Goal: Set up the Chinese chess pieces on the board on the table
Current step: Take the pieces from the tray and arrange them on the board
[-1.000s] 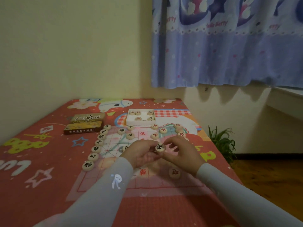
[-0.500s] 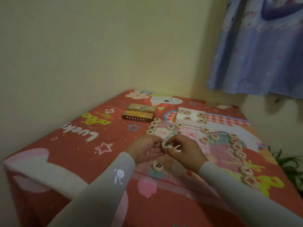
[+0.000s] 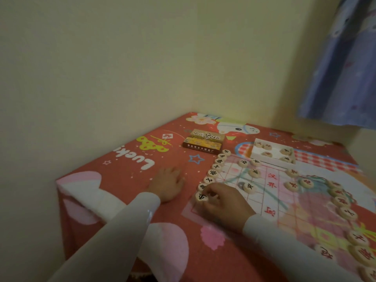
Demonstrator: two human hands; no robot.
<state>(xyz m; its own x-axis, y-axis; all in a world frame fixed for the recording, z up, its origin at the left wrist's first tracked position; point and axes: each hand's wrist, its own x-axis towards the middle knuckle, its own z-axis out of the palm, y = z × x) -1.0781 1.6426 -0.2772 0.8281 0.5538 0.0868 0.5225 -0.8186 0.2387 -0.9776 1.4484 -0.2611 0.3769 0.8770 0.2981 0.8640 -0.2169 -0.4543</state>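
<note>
A black-marked piece [image 3: 201, 196] is pinched by the curled fingers of the right hand [image 3: 223, 206] at the board's [image 3: 270, 202] near-left corner, at about 6 o'clock in the picture; whether the piece sits flat on the board cannot be told. It lies at the near end of a row of black pieces [image 3: 213, 173] lined along the board's left edge, running toward 12 o'clock, each just beside the next. The left hand [image 3: 168, 185] is laid flat on the red cloth [image 3: 114, 200] with fingers relaxed and spread, at 9 o'clock from the row and apart from it, holding nothing. Three more black pieces [image 3: 249, 187] are seen on the board's grid, at 1 o'clock from the right hand. A line of red-marked pieces [image 3: 343, 202] is set along the board's opposite edge, at 3 to 4 o'clock. A white tray [image 3: 273, 157] with a few pieces in it is placed beyond the board at 1 o'clock, and a brown box [image 3: 201, 141] is lying at 12 o'clock, near the far end of the black row. A blue curtain [image 3: 343, 68] is hung at 2 o'clock.
</note>
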